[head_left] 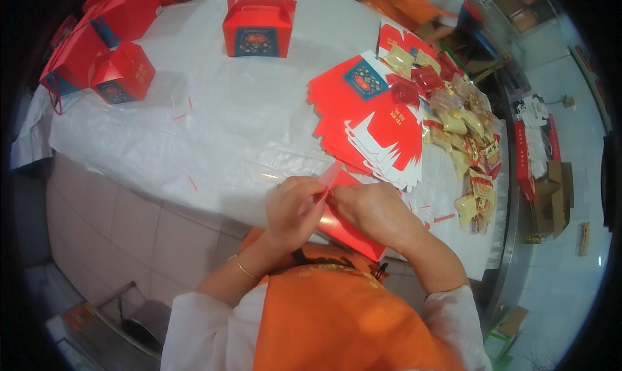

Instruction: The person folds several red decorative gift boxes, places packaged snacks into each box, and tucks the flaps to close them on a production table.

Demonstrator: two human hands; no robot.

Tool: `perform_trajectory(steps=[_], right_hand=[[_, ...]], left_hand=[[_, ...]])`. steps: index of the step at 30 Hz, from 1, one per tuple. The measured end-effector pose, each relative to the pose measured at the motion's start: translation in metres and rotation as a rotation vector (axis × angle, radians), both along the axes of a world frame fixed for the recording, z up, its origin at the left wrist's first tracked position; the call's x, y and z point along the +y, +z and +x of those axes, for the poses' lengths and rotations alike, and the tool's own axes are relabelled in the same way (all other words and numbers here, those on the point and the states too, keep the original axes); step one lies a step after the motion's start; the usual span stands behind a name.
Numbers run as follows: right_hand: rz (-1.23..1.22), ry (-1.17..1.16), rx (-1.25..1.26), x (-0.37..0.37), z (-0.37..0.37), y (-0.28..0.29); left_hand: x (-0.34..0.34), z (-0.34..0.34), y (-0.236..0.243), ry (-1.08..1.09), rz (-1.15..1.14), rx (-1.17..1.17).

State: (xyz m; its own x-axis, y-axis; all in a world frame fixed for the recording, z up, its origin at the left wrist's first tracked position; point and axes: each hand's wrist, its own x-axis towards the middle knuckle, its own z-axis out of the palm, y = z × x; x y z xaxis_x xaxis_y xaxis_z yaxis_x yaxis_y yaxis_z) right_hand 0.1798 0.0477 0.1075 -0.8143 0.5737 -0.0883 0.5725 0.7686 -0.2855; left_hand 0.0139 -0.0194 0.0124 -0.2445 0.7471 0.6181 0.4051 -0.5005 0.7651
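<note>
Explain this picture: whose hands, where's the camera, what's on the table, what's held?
There is no machine: these are a person's bare hands. The one picture comes from a wide fisheye camera on that person's head, looking down, so straight edges bend near the rim and the wearer's orange apron shows below.

On the white-covered table are a red handled box at the far side, more red boxes at left, and flat red cartons and wrapped packets at right.

The left hand seems to pinch a pale pinkish piece. The right hand meets it over a red card piece; its exact grip is hidden.
</note>
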Motion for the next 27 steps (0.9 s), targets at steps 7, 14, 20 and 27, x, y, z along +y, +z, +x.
perform_trajectory(steps=[7,14,20,27], right_hand=[[-0.036,0.014,-0.057,0.018,-0.004,0.000],[0.026,-0.016,0.112,0.017,-0.005,-0.010],[0.167,0.076,0.042,0.014,-0.005,-0.014],[0.122,0.065,0.049,0.014,-0.005,-0.014]], left_hand=[[0.007,-0.004,0.012,-0.065,-0.228,-0.195],[0.010,-0.003,0.020,-0.009,-0.279,-0.129],[0.011,-0.009,0.021,-0.065,-0.219,-0.082],[0.004,-0.010,0.024,-0.087,-0.254,-0.039]])
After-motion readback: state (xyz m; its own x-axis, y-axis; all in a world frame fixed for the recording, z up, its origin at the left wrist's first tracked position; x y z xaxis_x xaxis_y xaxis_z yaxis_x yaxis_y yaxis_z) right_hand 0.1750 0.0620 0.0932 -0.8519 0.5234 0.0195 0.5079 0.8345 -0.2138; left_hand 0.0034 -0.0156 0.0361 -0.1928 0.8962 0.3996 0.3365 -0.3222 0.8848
